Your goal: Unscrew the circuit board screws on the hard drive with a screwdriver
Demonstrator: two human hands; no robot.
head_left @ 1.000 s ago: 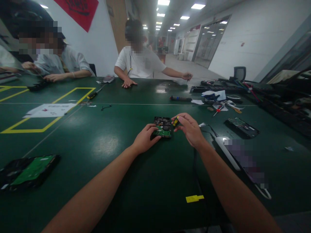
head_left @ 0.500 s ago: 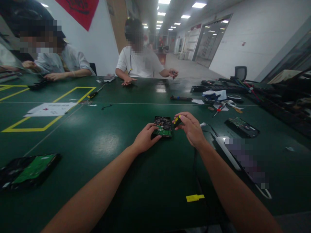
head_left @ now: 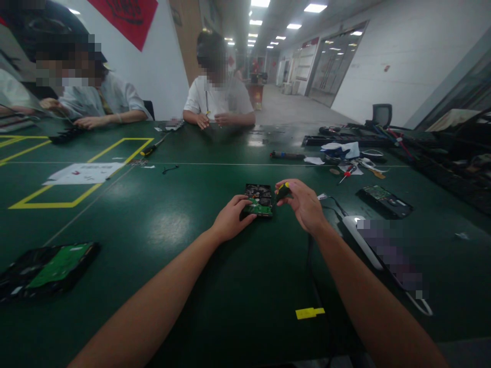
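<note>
A hard drive (head_left: 259, 192) lies on the green table in front of me, its green circuit board facing up at the near end. My left hand (head_left: 232, 219) grips its left and near sides, thumb along the near edge and fingers over the board. Just right of the drive, my right hand (head_left: 306, 204) is closed round the black-and-yellow handle of a screwdriver (head_left: 283, 191). The handle is tilted, and the shaft and tip are too small and dark to make out.
Other hard drives lie at the left (head_left: 57, 271) and right (head_left: 385, 200). A phone (head_left: 391, 255), its screen blurred out, rests by my right forearm near a cable. A red-handled screwdriver (head_left: 348, 174) lies among tools. Two people (head_left: 218, 97) sit across the table.
My hands stay at the hard drive; the screwdriver handle has tilted slightly. The person opposite has brought both hands together. The whole view has shifted a little.
</note>
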